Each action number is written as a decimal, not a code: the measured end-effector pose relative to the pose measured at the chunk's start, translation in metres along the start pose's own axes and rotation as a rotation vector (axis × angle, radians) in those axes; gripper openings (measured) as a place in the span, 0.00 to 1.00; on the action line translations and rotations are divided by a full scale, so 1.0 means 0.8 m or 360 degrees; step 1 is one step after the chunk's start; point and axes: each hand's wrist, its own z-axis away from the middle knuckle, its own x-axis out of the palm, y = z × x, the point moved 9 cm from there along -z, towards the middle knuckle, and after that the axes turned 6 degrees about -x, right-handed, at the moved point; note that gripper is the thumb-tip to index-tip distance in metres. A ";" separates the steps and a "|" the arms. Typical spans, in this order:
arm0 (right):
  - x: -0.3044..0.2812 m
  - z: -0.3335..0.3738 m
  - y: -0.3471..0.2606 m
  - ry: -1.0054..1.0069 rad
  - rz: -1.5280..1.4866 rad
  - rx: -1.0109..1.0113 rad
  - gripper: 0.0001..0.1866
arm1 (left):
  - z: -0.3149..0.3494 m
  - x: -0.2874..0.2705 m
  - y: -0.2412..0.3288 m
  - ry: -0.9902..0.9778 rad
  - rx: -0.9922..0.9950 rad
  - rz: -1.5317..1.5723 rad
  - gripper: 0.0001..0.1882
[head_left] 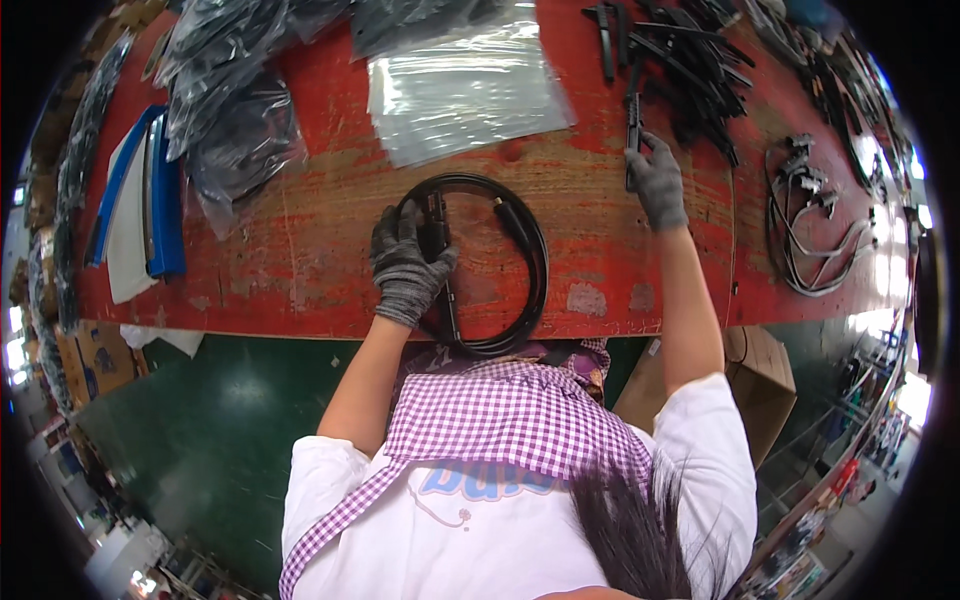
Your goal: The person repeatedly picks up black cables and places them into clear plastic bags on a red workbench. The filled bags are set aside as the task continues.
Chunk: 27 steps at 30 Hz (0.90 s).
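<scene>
A thick black cable (541,262) lies in a round coil near the table's front edge, with a plug-like end (505,212) inside the loop. My left hand (405,265), in a grey knit glove, closes on the coil's left side. A slim black bar-shaped piece runs down beside its thumb, and the fingers partly cover it. Out to the right, my gloved right hand (661,185) grips a narrow black strip (633,112) that points away from me. That strip is next to a loose heap of similar black strips (690,65).
A stack of clear plastic bags (465,95) lies on the worn red table (335,215) beyond the coil. Dark filled bags (240,135) and a blue holder with papers (168,215) are at left. Grey cables (815,235) sit at right. A cardboard box (765,385) stands below the edge.
</scene>
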 end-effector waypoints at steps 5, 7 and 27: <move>0.103 0.181 -0.105 -0.0442 -0.0185 -0.0602 0.31 | -0.009 0.000 0.007 -0.0103 0.0004 0.0003 0.45; 0.147 0.229 -0.124 -0.0728 0.0441 -0.0662 0.35 | -0.010 0.000 0.007 -0.0136 0.0025 0.0030 0.44; 0.276 -0.115 -0.183 -0.0479 0.0735 -0.0698 0.19 | 0.051 -0.100 -0.047 0.0038 -0.0017 0.0672 0.18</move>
